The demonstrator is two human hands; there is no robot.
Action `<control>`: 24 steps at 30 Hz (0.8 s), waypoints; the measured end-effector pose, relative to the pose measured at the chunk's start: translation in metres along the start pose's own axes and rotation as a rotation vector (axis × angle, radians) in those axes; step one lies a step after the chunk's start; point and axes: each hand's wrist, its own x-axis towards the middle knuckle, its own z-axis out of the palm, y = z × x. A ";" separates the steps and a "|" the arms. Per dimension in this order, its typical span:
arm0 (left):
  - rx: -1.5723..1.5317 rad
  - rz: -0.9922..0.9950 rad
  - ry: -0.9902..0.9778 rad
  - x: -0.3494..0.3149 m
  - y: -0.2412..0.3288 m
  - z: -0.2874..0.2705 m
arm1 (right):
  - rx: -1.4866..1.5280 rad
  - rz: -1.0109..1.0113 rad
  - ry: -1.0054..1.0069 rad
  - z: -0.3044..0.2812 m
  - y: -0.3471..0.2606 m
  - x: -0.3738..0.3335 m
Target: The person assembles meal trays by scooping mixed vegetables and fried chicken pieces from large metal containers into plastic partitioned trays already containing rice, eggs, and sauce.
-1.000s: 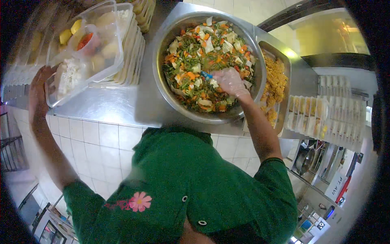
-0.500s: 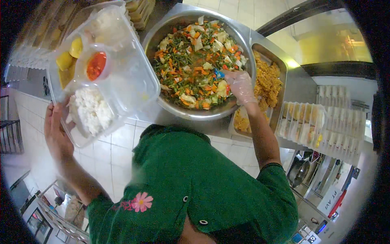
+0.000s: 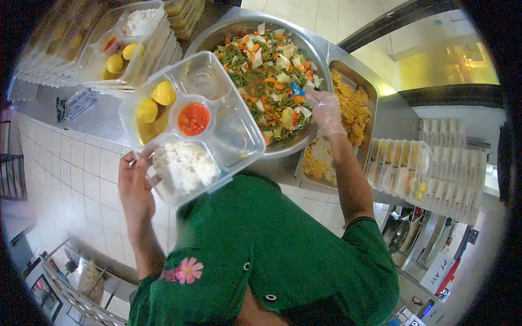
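My bare left hand (image 3: 137, 187) grips the corner of a clear plastic compartment food tray (image 3: 236, 127) beside its rice. The tray holds white rice (image 3: 187, 165), two yellow eggs (image 3: 155, 102) in sauce and a round cup of red chilli sauce (image 3: 193, 119); two compartments are bare. Its right edge overlaps a large steel bowl (image 3: 322, 64) of chopped mixed vegetables (image 3: 272, 60). Over the bowl's right side, my right hand (image 3: 324, 113), in a clear plastic glove, is closed on a small blue thing (image 3: 297, 89), mostly hidden among the vegetables.
Filled trays (image 3: 117, 49) are stacked at the left on the steel counter (image 3: 106, 111). A metal pan (image 3: 372, 111) of golden-brown fried food (image 3: 350, 106) lies right of the bowl. More filled clear trays (image 3: 399, 168) stand farther right, by the counter edge.
My left hand has brought the tray rightward and lower, in front of the bowl's left side. The stacked trays behind it now show. My right hand stays over the vegetables with the blue thing.
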 end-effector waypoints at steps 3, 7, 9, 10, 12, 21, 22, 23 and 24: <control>-0.064 -0.017 0.007 0.004 -0.020 0.007 | -0.084 -0.011 0.041 -0.003 -0.004 0.003; -0.009 -0.045 -0.049 0.014 -0.034 0.004 | 0.158 0.224 -0.002 -0.011 -0.015 0.005; -0.007 -0.041 -0.051 0.017 -0.036 0.004 | 0.197 0.324 -0.032 -0.010 -0.010 0.009; -0.005 -0.041 -0.052 0.018 -0.037 0.003 | 0.156 0.284 -0.035 -0.009 -0.009 0.010; -0.006 -0.033 -0.051 0.021 -0.035 0.004 | 0.075 0.204 -0.041 -0.006 -0.004 0.012; -0.003 -0.041 -0.038 0.030 -0.036 -0.024 | -0.653 -0.377 0.020 0.072 0.001 0.016; 0.000 -0.041 -0.033 0.030 -0.036 -0.026 | -0.611 -0.383 -0.085 0.072 -0.007 0.015; -0.001 -0.047 -0.043 0.030 -0.034 -0.026 | -0.582 -0.264 -0.113 0.085 0.003 0.014; -0.003 -0.052 -0.054 0.031 -0.032 -0.025 | -0.558 -0.247 -0.145 0.089 0.018 0.013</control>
